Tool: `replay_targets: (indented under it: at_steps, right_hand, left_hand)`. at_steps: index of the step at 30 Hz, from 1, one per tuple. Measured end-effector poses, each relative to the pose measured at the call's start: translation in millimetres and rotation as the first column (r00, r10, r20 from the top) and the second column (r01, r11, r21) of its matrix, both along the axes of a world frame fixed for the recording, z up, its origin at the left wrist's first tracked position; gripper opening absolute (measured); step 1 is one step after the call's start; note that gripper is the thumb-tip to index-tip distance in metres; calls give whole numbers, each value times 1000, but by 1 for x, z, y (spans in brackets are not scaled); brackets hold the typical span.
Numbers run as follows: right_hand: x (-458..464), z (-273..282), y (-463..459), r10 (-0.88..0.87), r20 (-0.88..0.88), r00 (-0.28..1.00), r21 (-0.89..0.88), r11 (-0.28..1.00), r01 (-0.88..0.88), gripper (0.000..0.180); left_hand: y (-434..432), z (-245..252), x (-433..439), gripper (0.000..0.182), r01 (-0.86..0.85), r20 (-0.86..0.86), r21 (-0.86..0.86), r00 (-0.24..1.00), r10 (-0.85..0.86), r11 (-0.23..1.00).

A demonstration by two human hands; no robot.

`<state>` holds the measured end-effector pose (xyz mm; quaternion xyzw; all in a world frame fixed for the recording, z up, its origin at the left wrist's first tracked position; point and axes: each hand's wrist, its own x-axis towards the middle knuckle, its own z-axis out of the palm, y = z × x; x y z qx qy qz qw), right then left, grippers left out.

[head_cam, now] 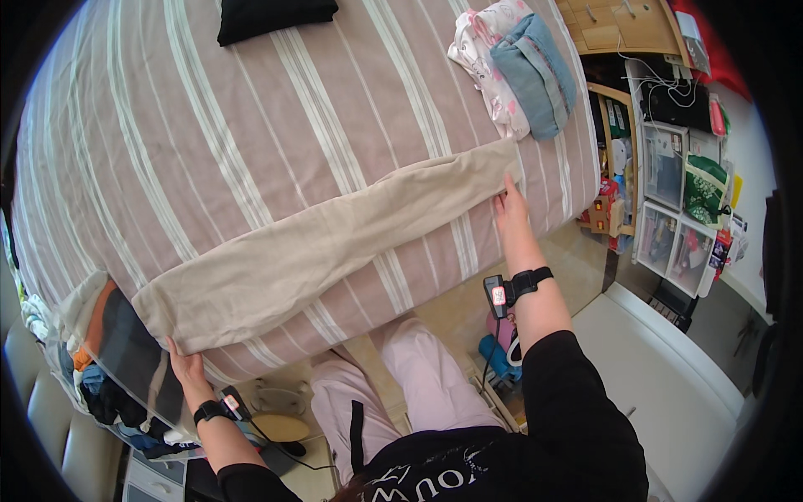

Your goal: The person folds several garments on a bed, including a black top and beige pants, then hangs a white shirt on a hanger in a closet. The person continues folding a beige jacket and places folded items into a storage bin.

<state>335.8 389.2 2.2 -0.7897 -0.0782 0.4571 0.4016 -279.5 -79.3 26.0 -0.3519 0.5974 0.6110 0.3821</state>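
A pair of beige trousers (326,241), folded lengthwise, lies slantwise across the striped bedspread (251,144). My left hand (187,364) grips the lower corner of its wide end, near the bed's edge. At the narrow leg end, my right hand (511,201) holds the hem, thumb on top and fingers partly beneath the cloth. Just beyond that end rest a folded blue denim garment (539,81) and a white garment with pink print (489,81), partly under the denim. A folded black garment (276,19) lies at the bed's far side.
A clear container (135,376) heaped with clothes stands at the left by the bed. On the right are a wooden cabinet (633,28), clear plastic drawers (664,166), a green patterned bag (706,188) and a white surface (665,370). A round stool (276,427) stands below the bed's edge.
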Motion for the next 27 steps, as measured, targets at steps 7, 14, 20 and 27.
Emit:
replay_targets:
  at_steps: [7, 14, 20, 27]
  right_hand:
    - [1, 52, 29, 328, 128, 936, 260, 900, -351, 39]
    - [28, 35, 28, 401, 156, 903, 17, 913, -408, 42]
    - [27, 15, 20, 599, 735, 317, -321, 720, -615, 54]
    - [-16, 39, -5, 497, 814, -301, -555, 513, -654, 63]
  left_hand:
    - [-5, 31, -13, 48, -4, -79, -54, 997, 0, 999]
    - [-24, 1, 6, 51, 46, 19, -109, 999, -44, 993]
    - [-6, -4, 4, 67, 93, -309, -570, 896, -318, 816]
    - [-6, 3, -19, 58, 474, -170, -801, 406, -898, 366]
